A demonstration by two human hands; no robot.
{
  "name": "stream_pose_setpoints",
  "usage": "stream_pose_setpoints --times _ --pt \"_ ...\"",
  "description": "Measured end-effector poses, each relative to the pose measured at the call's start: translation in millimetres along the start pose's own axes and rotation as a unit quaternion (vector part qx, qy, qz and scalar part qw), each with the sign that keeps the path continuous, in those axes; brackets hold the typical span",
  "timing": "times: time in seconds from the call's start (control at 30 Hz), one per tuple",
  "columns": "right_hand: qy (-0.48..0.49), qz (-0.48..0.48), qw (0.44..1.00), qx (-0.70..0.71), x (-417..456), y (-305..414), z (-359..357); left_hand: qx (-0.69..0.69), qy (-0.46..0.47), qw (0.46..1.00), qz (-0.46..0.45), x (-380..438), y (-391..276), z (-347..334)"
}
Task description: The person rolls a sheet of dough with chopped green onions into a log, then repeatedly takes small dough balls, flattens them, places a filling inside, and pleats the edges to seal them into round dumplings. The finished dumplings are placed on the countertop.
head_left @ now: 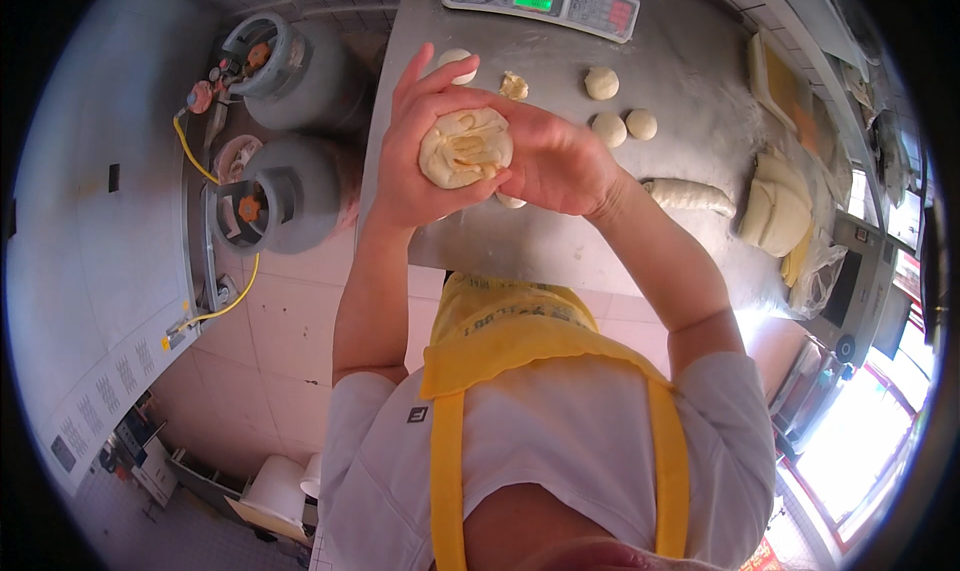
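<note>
Above the near part of the steel table, my left hand (pixel 401 158) cups a round dough piece (pixel 466 148). Its upper side is gathered into creases, with a paler yellow centre showing. My right hand (pixel 559 158) grips the same dough from the other side, its fingers reaching along the rim. A bit of another dough piece (pixel 511 201) peeks out below my hands, mostly hidden. Beyond them, a dough ball (pixel 456 64) is partly covered by my left fingers. A rough yellowish lump (pixel 514 85) lies beside it.
Several dough balls (pixel 609 129) sit on the steel table (pixel 525 248). To the right are a dough roll (pixel 690 196) and a large folded dough slab (pixel 776 203). A digital scale (pixel 540 0) stands at the back. Gas cylinders (pixel 300 196) with a yellow hose (pixel 232 308) stand left.
</note>
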State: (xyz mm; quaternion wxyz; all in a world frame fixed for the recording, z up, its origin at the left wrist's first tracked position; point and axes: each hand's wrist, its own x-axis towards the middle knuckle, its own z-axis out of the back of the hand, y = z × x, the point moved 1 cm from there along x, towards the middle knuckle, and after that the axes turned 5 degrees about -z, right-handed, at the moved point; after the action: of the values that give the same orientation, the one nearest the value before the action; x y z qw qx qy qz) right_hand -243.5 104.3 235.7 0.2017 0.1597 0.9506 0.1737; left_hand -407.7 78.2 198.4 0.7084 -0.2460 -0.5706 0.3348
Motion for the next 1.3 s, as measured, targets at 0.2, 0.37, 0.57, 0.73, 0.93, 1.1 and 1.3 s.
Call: stream_pose_setpoints --times 0.2,0.37,0.57,0.73,0.93,1.1,1.3 --pt "-0.070 0.097 0.969 -0.217 12.1 -12.4 4.7 0.062 -0.012 0.998 -0.002 6.0 -13.1 -2.4" --pt "-0.159 0.095 0.950 -0.250 17.4 -18.6 13.3 0.101 0.014 0.995 -0.008 -2.7 -3.9 -7.5" --pt "-0.045 0.004 0.998 0.041 7.6 -3.1 -3.0 0.111 -0.003 0.994 -0.014 -9.9 2.2 -6.0" --pt "-0.106 0.024 0.986 -0.126 12.5 -8.9 11.5 0.034 0.053 0.991 0.118 2.4 -23.1 -1.2" --pt "-0.113 0.014 0.969 -0.217 14.2 -10.5 12.3 0.210 0.197 0.957 0.037 14.0 -23.9 7.4" --pt "-0.067 -0.005 0.993 -0.101 7.8 -7.7 0.4 0.109 0.089 0.990 -0.014 1.1 -7.9 2.2" --pt "0.044 0.075 0.995 -0.045 8.7 -21.2 6.0 -0.006 -0.099 0.995 -0.028 -8.0 2.6 -5.0"
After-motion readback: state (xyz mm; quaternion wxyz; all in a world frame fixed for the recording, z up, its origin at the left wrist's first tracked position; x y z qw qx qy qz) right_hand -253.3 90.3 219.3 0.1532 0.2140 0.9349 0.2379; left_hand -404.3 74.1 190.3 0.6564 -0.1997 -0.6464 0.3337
